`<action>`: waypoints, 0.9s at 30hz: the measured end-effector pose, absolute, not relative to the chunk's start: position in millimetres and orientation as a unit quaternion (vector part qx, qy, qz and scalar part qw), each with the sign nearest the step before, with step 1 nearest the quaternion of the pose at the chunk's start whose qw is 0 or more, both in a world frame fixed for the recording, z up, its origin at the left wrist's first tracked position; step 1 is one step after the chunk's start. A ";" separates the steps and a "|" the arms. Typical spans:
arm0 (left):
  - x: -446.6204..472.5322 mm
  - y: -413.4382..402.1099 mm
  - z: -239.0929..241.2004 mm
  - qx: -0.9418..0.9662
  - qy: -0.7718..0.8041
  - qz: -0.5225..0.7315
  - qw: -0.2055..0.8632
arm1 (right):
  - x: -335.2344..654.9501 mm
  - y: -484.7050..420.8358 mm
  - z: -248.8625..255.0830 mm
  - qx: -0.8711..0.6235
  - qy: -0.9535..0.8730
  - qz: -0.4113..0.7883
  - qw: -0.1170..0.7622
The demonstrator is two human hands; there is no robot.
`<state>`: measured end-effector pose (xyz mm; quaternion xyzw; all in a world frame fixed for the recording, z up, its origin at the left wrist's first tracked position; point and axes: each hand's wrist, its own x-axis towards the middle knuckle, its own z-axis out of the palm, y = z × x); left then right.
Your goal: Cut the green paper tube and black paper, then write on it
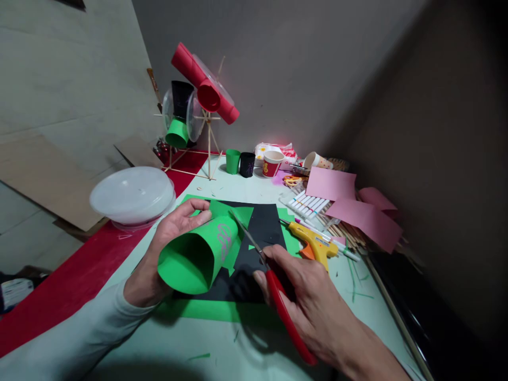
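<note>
Green paper tube (214,243), head view: located over the left part of the black sheet (268,222), its wide mouth facing the wearer; whether it touches the sheet cannot be determined.

Grip: the left hand (174,230) is closed around the tube's left side. The right hand (293,286) is closed on the red handles of the scissors (288,320), whose blades reach over the black sheet to green paper at the tube's far end. Whether the blades are parted is unclear.

Progress: rolling appears complete. Trimming is judged part-done, since uneven green paper projects at the far end and a small cut piece lies on the black sheet. Beyond the sheet, at far left, red paper tubes (188,63) are mounted crosswise on a stick frame (209,137), apparently finished work.

Materials: the tube is smooth, matt and flared, with pink-purple marking on its wall. The black sheet is flat, over a green sheet (206,311) on the pale tabletop (159,352). Right of the black sheet lies a hard yellow glue gun (315,243); to its left, translucent round plastic lids (133,194).
</note>
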<state>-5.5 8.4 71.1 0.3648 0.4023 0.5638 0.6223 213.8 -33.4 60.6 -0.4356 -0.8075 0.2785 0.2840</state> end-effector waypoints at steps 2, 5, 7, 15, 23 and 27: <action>-5.9 6.9 71.6 0.369 0.394 0.564 0.625 | 214.1 -33.3 60.8 -0.435 -0.810 0.277 0.280; -7.8 4.5 71.5 0.385 0.392 0.559 0.622 | 214.7 -33.6 60.9 -0.435 -0.813 0.274 0.274; -10.1 4.0 71.5 0.398 0.389 0.554 0.619 | 215.1 -33.5 61.0 -0.434 -0.816 0.269 0.271; -25.8 15.3 68.9 0.449 0.399 0.509 0.616 | 219.3 -31.1 64.8 -0.416 -0.840 0.237 0.254; -29.7 19.8 67.8 0.459 0.394 0.495 0.624 | 222.8 -30.9 65.9 -0.411 -0.849 0.228 0.241; -33.9 22.5 70.9 0.470 0.397 0.477 0.628 | 225.1 -30.7 66.9 -0.405 -0.852 0.241 0.228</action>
